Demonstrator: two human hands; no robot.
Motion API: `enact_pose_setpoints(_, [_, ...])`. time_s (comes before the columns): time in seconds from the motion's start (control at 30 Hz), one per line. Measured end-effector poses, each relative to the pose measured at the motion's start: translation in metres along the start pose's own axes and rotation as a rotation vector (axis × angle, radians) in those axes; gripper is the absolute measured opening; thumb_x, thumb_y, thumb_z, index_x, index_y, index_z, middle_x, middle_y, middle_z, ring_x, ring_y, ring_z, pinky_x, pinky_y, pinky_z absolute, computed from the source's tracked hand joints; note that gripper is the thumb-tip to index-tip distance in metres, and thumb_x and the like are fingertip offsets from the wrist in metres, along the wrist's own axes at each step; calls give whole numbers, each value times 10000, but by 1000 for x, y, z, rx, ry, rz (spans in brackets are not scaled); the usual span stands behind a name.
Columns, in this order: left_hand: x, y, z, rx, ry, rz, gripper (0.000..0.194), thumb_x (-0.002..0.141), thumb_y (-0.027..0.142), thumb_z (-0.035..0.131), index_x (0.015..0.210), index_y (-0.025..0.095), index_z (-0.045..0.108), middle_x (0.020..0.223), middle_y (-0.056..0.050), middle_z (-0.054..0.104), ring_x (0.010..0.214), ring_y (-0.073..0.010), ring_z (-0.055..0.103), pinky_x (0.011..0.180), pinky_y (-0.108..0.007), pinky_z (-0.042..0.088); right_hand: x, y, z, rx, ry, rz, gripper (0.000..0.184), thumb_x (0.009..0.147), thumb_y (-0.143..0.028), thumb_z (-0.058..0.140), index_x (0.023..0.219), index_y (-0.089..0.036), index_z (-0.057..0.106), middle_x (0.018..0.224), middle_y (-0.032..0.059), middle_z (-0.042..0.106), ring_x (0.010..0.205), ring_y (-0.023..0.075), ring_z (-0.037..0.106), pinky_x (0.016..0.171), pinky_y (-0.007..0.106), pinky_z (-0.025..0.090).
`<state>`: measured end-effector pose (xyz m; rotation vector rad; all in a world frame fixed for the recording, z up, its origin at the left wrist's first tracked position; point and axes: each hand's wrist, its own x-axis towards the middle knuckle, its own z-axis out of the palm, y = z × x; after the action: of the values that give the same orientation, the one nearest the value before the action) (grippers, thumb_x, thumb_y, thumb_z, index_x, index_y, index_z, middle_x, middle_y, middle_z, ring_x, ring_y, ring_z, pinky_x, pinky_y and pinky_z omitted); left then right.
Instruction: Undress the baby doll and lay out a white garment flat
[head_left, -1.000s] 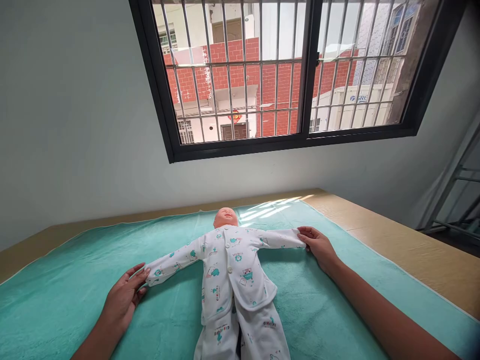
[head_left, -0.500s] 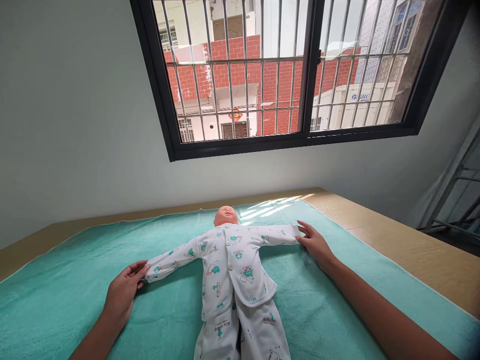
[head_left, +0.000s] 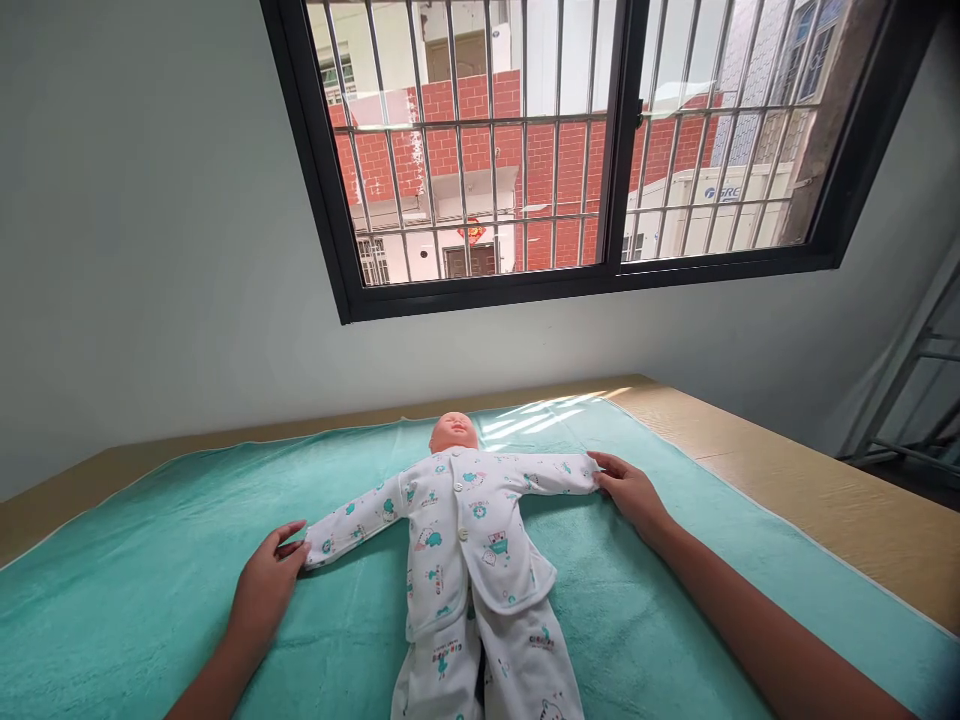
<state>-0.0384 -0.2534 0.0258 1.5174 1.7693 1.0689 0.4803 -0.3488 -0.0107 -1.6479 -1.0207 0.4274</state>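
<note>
A baby doll (head_left: 453, 432) lies face up with its arms stretched out to both sides. It wears a white printed jacket (head_left: 495, 530), with buttons down the front, and matching trousers (head_left: 525, 650). At the end of the sleeve on the left, my left hand (head_left: 266, 580) has thumb and fingers closed on the cuff (head_left: 319, 545). My right hand (head_left: 634, 500) pinches the end of the other sleeve (head_left: 562, 473). Both doll hands are hidden, and the lower trouser legs run out of the picture.
A teal towel (head_left: 187, 560) under the doll covers much of the wooden tabletop (head_left: 750, 440). Behind it are a pale wall (head_left: 150, 250) and a black-framed window (head_left: 480, 300) with metal bars. A metal frame (head_left: 892, 390) stands off the table's right side.
My left hand has moved slightly inward to the right, along with the sleeve end. My right hand's fingers have come closer together at the other cuff. The doll's body has barely shifted.
</note>
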Motion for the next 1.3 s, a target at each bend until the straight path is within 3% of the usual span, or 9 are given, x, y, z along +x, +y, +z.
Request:
enact_pose_setpoints(0.13, [4, -13, 7, 168, 81, 295, 481, 732, 448, 434, 1070, 145, 595, 1108, -128, 597, 992, -275, 597, 768, -364, 516, -1, -1, 1, 85, -28, 18, 417, 734, -377, 623, 1117, -216, 665, 1100, 47, 692, 868, 204, 642, 681, 280, 507])
enact_pose_setpoints(0.27, [-1, -16, 12, 380, 94, 506, 408, 783, 521, 415, 943, 186, 584, 1026, -98, 580, 965, -272, 571, 831, -392, 480, -4, -7, -1, 79, -69, 3, 426, 719, -393, 661, 1109, -221, 658, 973, 45, 710, 848, 208, 651, 711, 295, 509])
enact_pose_setpoints(0.4, [-6, -15, 11, 568, 27, 441, 474, 815, 589, 380, 953, 175, 565, 1023, -111, 582, 961, -285, 568, 809, -390, 458, -6, -13, -7, 61, -182, -33, 483, 659, -366, 725, 1120, -239, 658, 958, 39, 717, 909, 235, 656, 809, 331, 511])
enact_pose_setpoints(0.53, [-4, -19, 6, 602, -54, 309, 558, 808, 641, 377, 1073, 178, 543, 1041, -114, 609, 1007, -315, 581, 780, -384, 450, -6, -14, -17, 123, -300, -57, 536, 651, -371, 736, 1158, -237, 626, 1005, 47, 715, 959, 252, 646, 857, 349, 502])
enact_pose_setpoints(0.63, [0, -19, 0, 482, -118, 151, 596, 785, 673, 391, 1121, 197, 511, 948, -87, 643, 901, -307, 629, 729, -374, 459, -6, -12, -22, 88, -298, -78, 487, 677, -372, 715, 1137, -238, 630, 948, 34, 710, 912, 235, 645, 832, 335, 493])
enact_pose_setpoints(0.77, [-2, -9, -4, 195, -115, 16, 633, 666, 635, 513, 1108, 182, 492, 892, -76, 679, 834, -283, 652, 714, -350, 473, -6, -12, -23, -37, -215, -100, 358, 700, -365, 681, 1038, -249, 667, 833, 7, 689, 813, 211, 632, 770, 319, 479])
enact_pose_setpoints(0.9, [-11, 2, -3, -34, -153, 2, 677, 555, 583, 588, 1081, 169, 494, 775, -41, 687, 677, -233, 631, 615, -311, 468, -7, -13, -19, -80, -156, -140, 309, 694, -369, 661, 977, -247, 685, 781, -6, 674, 775, 204, 621, 757, 318, 471])
enact_pose_setpoints(1.03, [-14, 1, -1, -62, -176, 31, 653, 535, 591, 592, 1035, 174, 543, 714, -7, 653, 471, -152, 509, 491, -285, 414, -8, -12, -18, -103, -126, -164, 284, 699, -370, 645, 955, -256, 688, 769, -9, 673, 759, 201, 615, 746, 316, 465])
enact_pose_setpoints(1.3, [-3, -7, -4, -11, -43, 110, 509, 590, 583, 541, 911, 193, 604, 636, 21, 587, 454, -145, 514, 491, -277, 410, -5, -8, -16, -148, -49, -174, 263, 704, -366, 614, 933, -256, 680, 767, -7, 680, 758, 211, 612, 740, 334, 453])
